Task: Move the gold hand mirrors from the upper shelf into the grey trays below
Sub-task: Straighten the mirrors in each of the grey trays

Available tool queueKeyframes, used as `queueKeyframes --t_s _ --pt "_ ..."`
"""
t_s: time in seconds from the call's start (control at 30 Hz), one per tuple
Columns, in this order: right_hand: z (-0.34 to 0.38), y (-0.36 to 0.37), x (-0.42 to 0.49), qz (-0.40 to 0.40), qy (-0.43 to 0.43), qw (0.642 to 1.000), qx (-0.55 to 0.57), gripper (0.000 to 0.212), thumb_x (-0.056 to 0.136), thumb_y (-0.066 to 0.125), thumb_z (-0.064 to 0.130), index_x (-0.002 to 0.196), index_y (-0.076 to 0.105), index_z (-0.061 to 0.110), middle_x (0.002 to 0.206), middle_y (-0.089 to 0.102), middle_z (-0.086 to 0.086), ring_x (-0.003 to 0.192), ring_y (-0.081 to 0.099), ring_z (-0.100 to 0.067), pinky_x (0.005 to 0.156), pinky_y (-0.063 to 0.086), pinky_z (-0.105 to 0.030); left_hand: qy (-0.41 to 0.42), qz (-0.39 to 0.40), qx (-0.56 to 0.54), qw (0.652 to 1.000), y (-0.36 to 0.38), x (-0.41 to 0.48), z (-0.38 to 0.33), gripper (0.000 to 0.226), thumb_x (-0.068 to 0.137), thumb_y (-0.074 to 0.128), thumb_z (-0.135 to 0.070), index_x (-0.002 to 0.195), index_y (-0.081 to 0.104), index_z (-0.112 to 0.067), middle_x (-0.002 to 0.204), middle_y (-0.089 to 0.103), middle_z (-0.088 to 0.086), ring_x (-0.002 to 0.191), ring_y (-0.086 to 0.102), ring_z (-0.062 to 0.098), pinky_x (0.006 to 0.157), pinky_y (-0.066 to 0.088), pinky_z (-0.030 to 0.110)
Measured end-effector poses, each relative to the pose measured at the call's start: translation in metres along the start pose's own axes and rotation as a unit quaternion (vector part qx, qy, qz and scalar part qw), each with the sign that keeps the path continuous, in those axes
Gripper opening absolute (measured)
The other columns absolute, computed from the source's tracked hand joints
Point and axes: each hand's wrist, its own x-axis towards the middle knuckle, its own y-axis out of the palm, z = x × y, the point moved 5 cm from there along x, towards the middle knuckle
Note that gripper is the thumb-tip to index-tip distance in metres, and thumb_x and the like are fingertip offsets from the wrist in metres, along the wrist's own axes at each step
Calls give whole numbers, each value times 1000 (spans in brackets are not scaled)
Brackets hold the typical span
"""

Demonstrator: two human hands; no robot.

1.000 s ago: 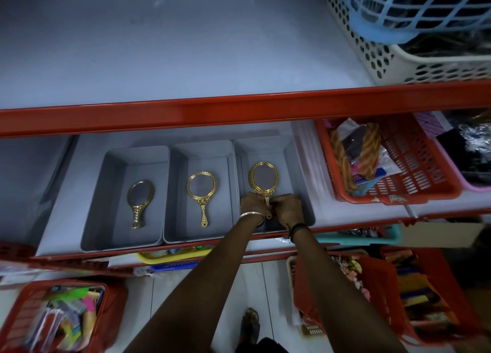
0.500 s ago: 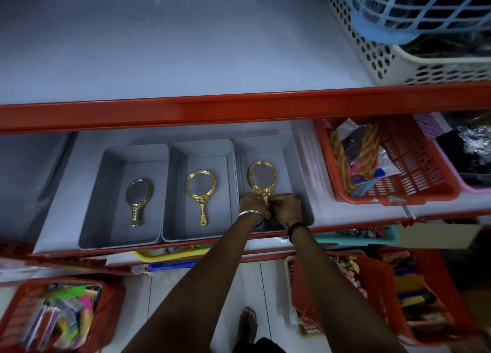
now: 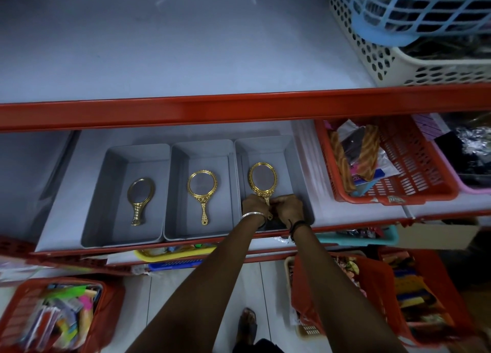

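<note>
Three grey trays stand side by side on the lower shelf. In the left tray (image 3: 111, 220) lies a gold hand mirror (image 3: 140, 198). Another gold mirror (image 3: 202, 190) rests in the middle tray (image 3: 178, 212). The third gold mirror (image 3: 262, 180) lies in the right tray (image 3: 297, 172), its oval head pointing away from me. My left hand (image 3: 254, 206) and my right hand (image 3: 288, 209) both pinch its handle near the tray's front wall. The upper shelf (image 3: 159, 60) holds no mirrors in view.
A red shelf rail (image 3: 239, 107) crosses above the trays. A red basket (image 3: 414, 166) of goods sits right of the trays; white (image 3: 398, 65) and blue (image 3: 414, 12) baskets stand on the upper shelf's right. More red baskets (image 3: 53, 315) stand lower down.
Both hands stay closed on the third mirror's handle in the right tray. The view has shifted only slightly.
</note>
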Motion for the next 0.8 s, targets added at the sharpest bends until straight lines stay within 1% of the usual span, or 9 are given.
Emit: queueKeyframes --t_s 0.07,0.2,0.37,0.5,0.63,0.73,0.8 --pt "1 0 -2 -1 1 1000 -3 24 84 57 -8 103 71 -2 107 72 -22 100 68 -31 93 51 -31 1 0 -3 1000 0 0 0 23 90 54 -4 103 67 11 111 69 23 104 66 33 90 54 38" --pt "5 -1 -6 -3 -12 1000 -19 26 85 53 -7 103 71 -2 108 72 -21 103 66 -31 93 49 -30 2 -8 -25 1000 0 -1 1 25 92 50 -5 104 67 9 111 70 23 104 66 32 86 54 35" --pt "4 -1 -6 -2 -7 1000 -16 26 84 53 -7 101 73 -1 106 72 -21 102 67 -32 93 51 -31 -6 -14 -42 999 0 -4 1 26 92 51 -6 107 66 10 113 69 23 105 65 34 88 54 37" --pt "5 -2 -7 -2 -1 1000 -4 26 82 54 -9 99 73 -2 104 73 -23 99 68 -32 90 52 -30 -17 -10 -29 999 -3 -7 0 27 93 49 -7 108 64 11 116 67 24 108 64 35 91 52 38" --pt "5 -1 -8 1 5 1000 3 25 83 55 -7 99 73 -2 105 72 -22 100 67 -32 89 51 -29 -10 5 -9 1000 -5 -8 -2 28 93 48 -7 107 64 11 116 66 24 109 63 35 89 53 36" --pt "8 -2 -9 -1 -4 1000 -12 23 85 54 -1 97 74 0 104 73 -19 99 67 -30 87 50 -28 15 12 21 1000 -8 -12 -3 28 95 46 -8 109 62 9 119 65 21 111 61 34 89 52 35" --pt "12 -4 -14 -8 -12 1000 -21 22 86 54 4 91 75 0 98 74 -19 94 67 -30 81 50 -28 34 4 30 999 -12 -17 -5 28 94 46 -7 108 64 9 118 66 22 110 62 33 89 52 34"
